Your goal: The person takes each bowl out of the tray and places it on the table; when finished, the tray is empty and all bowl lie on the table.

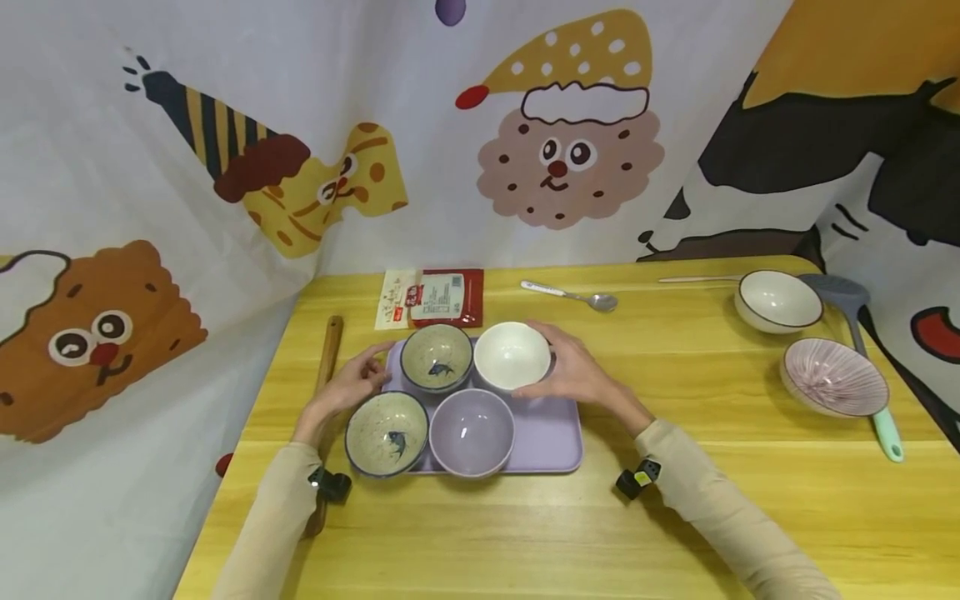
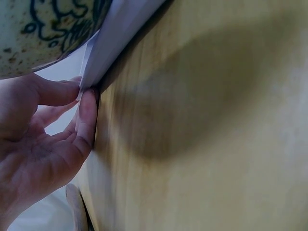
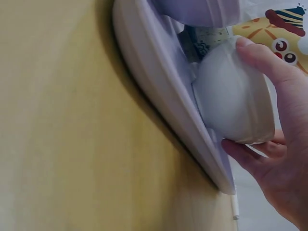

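Note:
A lilac tray (image 1: 546,446) lies on the table, carrying several bowls. With thumb and fingers, my left hand (image 1: 351,387) pinches the tray's left rim (image 2: 103,55). My right hand (image 1: 576,371) grips a white bowl (image 1: 512,354) at the tray's back, the thumb and fingers spread on opposite sides of its wall (image 3: 231,94). Left of it stands a speckled bowl with a blue fish (image 1: 437,348). In front are a second speckled fish bowl (image 1: 378,442), which reaches past the tray's left edge, and a plain lilac bowl (image 1: 472,442).
A wooden rolling pin (image 1: 330,350) lies under the left forearm. Behind the tray are a red food packet (image 1: 453,300) and a spoon (image 1: 570,295). At right stand a dark-rimmed white bowl (image 1: 780,302), a striped bowl (image 1: 834,377) and a spatula (image 1: 888,429).

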Demonstrator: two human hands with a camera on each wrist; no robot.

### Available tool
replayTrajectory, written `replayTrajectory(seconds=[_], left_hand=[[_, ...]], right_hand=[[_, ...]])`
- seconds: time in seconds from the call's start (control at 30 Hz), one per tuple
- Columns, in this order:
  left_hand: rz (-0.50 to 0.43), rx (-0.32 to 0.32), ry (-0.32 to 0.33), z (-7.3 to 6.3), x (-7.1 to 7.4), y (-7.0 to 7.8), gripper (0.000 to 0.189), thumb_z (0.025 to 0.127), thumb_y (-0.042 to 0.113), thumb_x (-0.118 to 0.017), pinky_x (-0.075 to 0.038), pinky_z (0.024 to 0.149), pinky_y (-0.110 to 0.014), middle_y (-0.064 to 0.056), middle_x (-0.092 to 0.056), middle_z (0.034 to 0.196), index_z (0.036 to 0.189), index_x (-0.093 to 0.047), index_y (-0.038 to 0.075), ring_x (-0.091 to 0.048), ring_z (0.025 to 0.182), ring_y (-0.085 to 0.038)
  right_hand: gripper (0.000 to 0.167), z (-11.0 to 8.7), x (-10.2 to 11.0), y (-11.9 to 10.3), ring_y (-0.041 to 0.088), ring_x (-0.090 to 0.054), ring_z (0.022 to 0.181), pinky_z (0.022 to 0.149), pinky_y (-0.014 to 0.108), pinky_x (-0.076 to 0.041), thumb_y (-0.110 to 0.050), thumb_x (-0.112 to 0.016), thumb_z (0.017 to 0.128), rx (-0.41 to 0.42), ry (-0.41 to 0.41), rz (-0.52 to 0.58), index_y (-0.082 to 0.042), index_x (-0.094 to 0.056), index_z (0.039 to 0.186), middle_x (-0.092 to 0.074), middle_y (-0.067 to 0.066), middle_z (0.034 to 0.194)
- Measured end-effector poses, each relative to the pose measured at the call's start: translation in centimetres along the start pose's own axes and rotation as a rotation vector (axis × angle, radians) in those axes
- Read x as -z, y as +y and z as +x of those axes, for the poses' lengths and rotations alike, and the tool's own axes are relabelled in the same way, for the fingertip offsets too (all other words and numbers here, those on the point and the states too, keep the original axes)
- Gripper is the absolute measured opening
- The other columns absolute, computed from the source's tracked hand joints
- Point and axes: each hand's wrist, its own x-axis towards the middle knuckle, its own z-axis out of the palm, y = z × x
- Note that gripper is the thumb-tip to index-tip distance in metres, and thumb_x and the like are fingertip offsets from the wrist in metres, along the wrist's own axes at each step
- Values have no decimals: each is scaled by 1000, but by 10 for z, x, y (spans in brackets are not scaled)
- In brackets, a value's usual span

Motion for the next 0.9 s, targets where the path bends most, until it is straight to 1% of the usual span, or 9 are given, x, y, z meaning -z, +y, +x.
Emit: replayTrajectory(seconds=[0.13,0.23,0.3,0.4,0.47,0.67,0.73,0.9], left_hand=[[0,-7,2,2,-1,1,56,101,4,-55,-47,68,-26,-17,-57,99,155,-38,5,-53,81,-19],[0,-10,-6,2,-1,1,57,101,3,-54,-48,68,-26,-18,-57,99,155,-37,5,-53,81,-19],[-1,-7,-9,1,-1,1,57,101,3,-53,-48,69,-26,-18,-57,99,156,-36,5,-53,80,-19],[0,-12,-8,-1,0,1,57,101,2,-53,-48,68,-26,-18,-57,98,155,-36,4,-53,80,-18],[0,-17,-3,0,1,1,56,101,2,-53,-48,67,-26,-18,-57,98,155,-37,4,-53,79,-18],[2,-16,-2,1,1,2,57,101,2,-53,-47,67,-26,-18,-58,99,155,-37,5,-53,80,-19],[0,-21,-5,1,1,2,57,101,1,-53,-47,67,-26,-19,-58,98,155,-37,4,-53,80,-19],[9,-26,1,-1,0,0,57,100,2,-54,-46,66,-25,-19,-58,97,155,-37,2,-52,79,-19]], right_hand=[[116,-2,2,0,33,-61,124,98,49,-54,-43,-99,56,2,62,-21,-5,-44,151,-57,17,143],[115,-5,6,-3,35,-60,124,98,51,-53,-42,-99,56,3,109,-40,-6,-45,150,-57,18,143],[115,-7,10,-5,36,-60,124,95,52,-54,-42,-99,56,1,128,-48,-6,-45,150,-56,19,143],[115,-10,17,-7,37,-60,123,90,50,-57,-39,-99,56,-9,151,-51,-4,-44,150,-55,21,143],[114,-12,23,-6,38,-61,121,86,49,-59,-36,-99,57,-14,170,-53,-3,-43,150,-55,22,143],[110,-19,44,0,39,-61,121,83,50,-60,-32,-99,58,-9,226,-74,-8,-45,150,-56,21,142],[110,-23,52,2,39,-60,120,82,51,-60,-33,-99,58,-20,243,-95,-9,-45,150,-56,21,142],[110,-37,74,7,38,-57,125,86,56,-58,-33,-99,60,-92,279,-120,-9,-44,152,-54,21,145]])
